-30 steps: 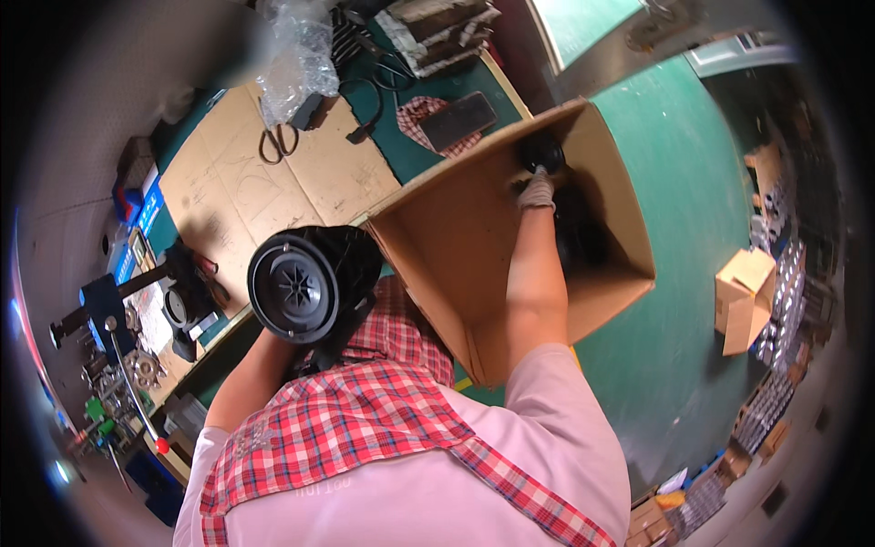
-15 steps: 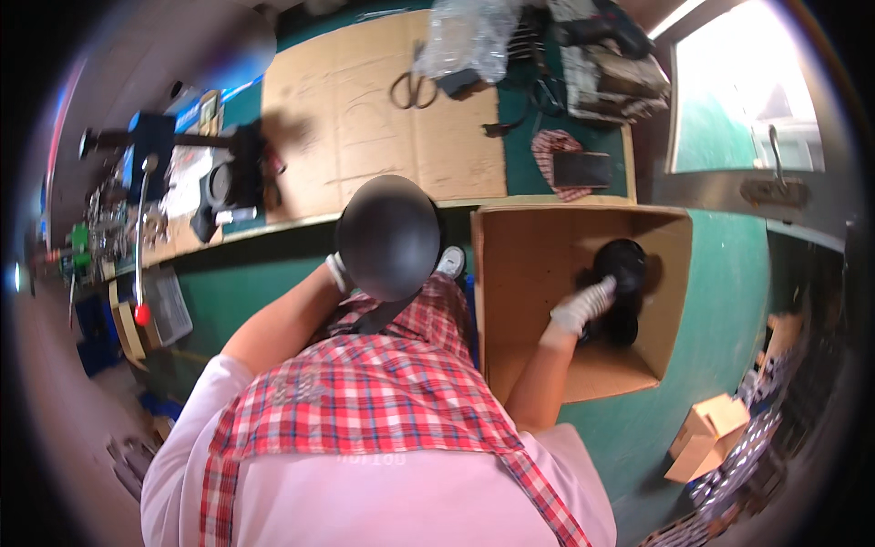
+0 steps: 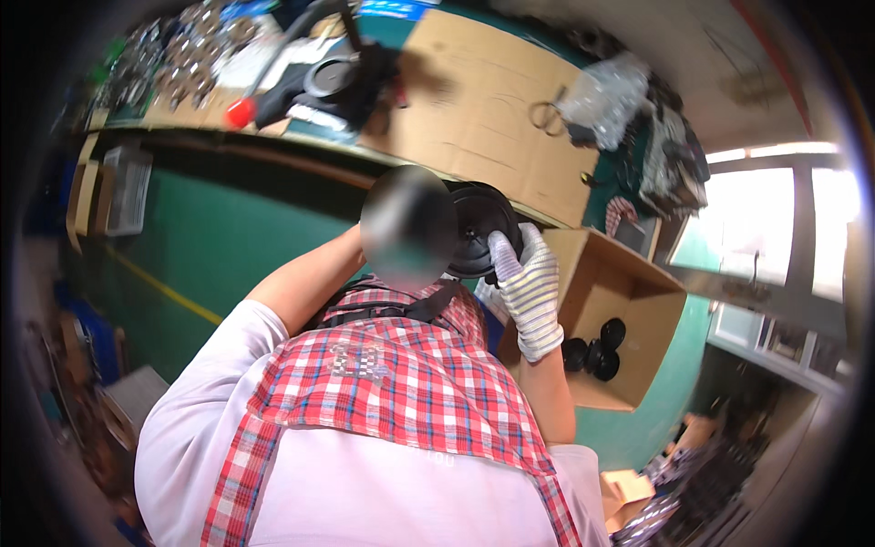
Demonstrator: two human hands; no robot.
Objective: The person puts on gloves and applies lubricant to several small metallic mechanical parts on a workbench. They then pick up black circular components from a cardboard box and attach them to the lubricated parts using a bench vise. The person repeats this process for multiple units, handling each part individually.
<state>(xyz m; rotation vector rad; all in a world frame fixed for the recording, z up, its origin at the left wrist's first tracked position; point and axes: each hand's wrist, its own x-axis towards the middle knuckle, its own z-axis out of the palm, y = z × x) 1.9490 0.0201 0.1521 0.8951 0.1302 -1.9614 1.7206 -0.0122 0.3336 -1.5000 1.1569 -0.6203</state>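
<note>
My right hand [image 3: 526, 287], in a striped knit glove, grips the edge of a black round disc-shaped part [image 3: 474, 214]. Its thumb lies over the ribbed face and the fingers go round the rim. The disc is held in front of my apron, close to the bench edge. My left forearm [image 3: 314, 273] reaches up to the same spot. A blurred grey-and-black round patch [image 3: 408, 226] covers my left hand, so its fingers and whatever they hold are hidden. Several black round parts [image 3: 602, 351] lie in the open cardboard box [image 3: 652, 337] at right.
Flat cardboard [image 3: 483, 100] covers the bench, with scissors [image 3: 547, 117] and a clear plastic bag [image 3: 609, 96] on it. At left a lever with a red knob [image 3: 241, 113] juts over the bench edge near shiny metal parts [image 3: 196, 55]. A smaller carton [image 3: 627, 497] stands lower right.
My right hand has come out of the cardboard box and moved left to my front, now holding a black disc. The view has turned, shifting bench and box.
</note>
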